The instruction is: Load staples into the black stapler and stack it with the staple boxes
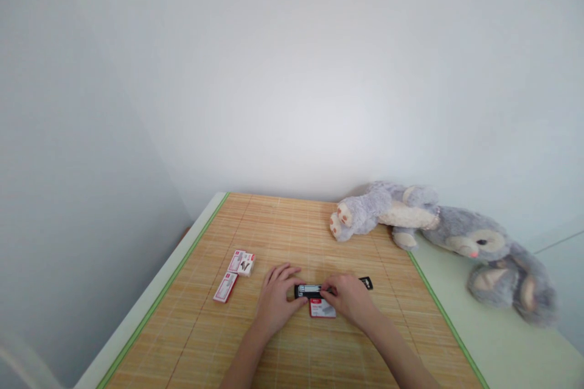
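A long black stapler (311, 291) lies on the bamboo mat, a pale metallic strip showing along its left part. Its right end pokes out beyond my right hand. My left hand (278, 293) is curled at the stapler's left end, with thumb and forefinger on either side of it. Over the stapler's middle, my right hand (345, 295) has its fingertips pinched together; whatever is between them is too small or hidden to make out. A small red and white box (322, 309) lies just below the stapler, partly next to my right fingers.
Several small red and white boxes (225, 287) lie to the left on the bamboo mat (255, 340), one showing a dark picture (246, 264). A grey plush rabbit (410, 216) stretches along the back right, over the mat's edge onto the white table (515, 346). White walls stand behind.
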Action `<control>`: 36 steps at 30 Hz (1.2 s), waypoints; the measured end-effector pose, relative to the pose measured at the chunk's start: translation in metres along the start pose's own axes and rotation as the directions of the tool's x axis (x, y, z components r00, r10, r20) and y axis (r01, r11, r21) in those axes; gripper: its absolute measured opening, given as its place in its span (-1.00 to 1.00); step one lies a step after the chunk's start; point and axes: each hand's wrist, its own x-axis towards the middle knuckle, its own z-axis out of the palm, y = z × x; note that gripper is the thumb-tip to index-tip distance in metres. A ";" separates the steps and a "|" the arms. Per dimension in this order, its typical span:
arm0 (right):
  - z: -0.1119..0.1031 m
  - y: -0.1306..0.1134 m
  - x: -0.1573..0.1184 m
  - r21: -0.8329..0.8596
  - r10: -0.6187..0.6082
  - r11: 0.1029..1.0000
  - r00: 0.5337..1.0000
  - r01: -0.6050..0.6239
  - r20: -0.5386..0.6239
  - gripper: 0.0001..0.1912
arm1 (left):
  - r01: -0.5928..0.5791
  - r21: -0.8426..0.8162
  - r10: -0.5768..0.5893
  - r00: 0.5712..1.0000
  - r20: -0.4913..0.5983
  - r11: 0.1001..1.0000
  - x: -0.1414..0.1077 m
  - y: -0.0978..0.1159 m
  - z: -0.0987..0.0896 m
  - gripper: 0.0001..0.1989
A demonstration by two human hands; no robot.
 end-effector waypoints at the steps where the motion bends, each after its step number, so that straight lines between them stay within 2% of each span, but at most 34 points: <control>1: 0.003 -0.003 -0.001 0.001 0.001 1.000 1.000 -0.001 0.007 -0.82 | -0.002 -0.001 0.002 1.000 0.001 1.000 0.000 0.001 -0.001 -0.66; 5: 0.011 -0.019 -0.007 0.019 -0.013 1.000 1.000 0.013 0.011 -0.80 | -0.008 -0.001 0.008 1.000 0.005 1.000 0.001 0.003 -0.003 -0.68; 8: 0.002 -0.014 -0.015 0.041 -0.043 0.998 0.999 0.044 -0.029 -0.75 | -0.007 0.000 0.007 1.000 0.009 1.000 0.000 0.003 -0.003 -0.67; 11: -0.021 0.016 -0.026 -0.015 -0.061 0.998 0.985 0.059 -0.159 -0.63 | -0.005 -0.003 0.005 1.000 0.013 1.000 0.000 0.003 -0.004 -0.67; 14: -0.041 0.059 -0.037 -0.063 -0.043 0.998 0.973 0.029 -0.225 -0.37 | -0.004 -0.010 0.004 1.000 0.014 1.000 0.000 0.002 -0.003 -0.67; 17: -0.052 0.090 -0.044 0.046 0.008 0.999 0.991 -0.002 -0.135 -0.56 | 0.002 -0.015 -0.002 1.000 0.008 1.000 0.001 0.001 -0.002 -0.68; 19: -0.054 0.096 -0.046 0.149 0.034 0.989 0.995 -0.020 -0.098 -0.69 | 0.006 -0.017 -0.006 1.000 0.004 1.000 0.001 0.001 -0.001 -0.68; 21: -0.056 0.091 -0.044 0.264 0.024 0.964 0.994 0.005 -0.109 -0.72 | 0.007 -0.016 -0.007 1.000 0.004 1.000 0.001 0.001 0.000 -0.69; 24: -0.058 0.069 -0.035 0.415 -0.063 0.904 0.991 0.107 -0.117 -0.72 | 0.003 -0.012 -0.003 1.000 0.007 1.000 0.001 0.002 -0.001 -0.69; 27: -0.054 0.042 -0.020 0.454 -0.140 0.873 0.983 0.180 -0.121 -0.71 | 0.003 -0.006 -0.003 1.000 0.008 1.000 0.001 0.002 -0.003 -0.67; 32: -0.023 0.000 0.005 0.446 -0.203 0.865 0.973 0.232 -0.113 -0.73 | 0.004 -0.003 -0.004 1.000 -0.005 1.000 0.000 0.003 -0.003 -0.64; 36: 0.001 -0.017 0.011 0.452 -0.218 0.857 0.969 0.246 -0.115 -0.73 | 0.004 -0.002 -0.004 1.000 -0.021 1.000 0.000 0.002 -0.001 -0.60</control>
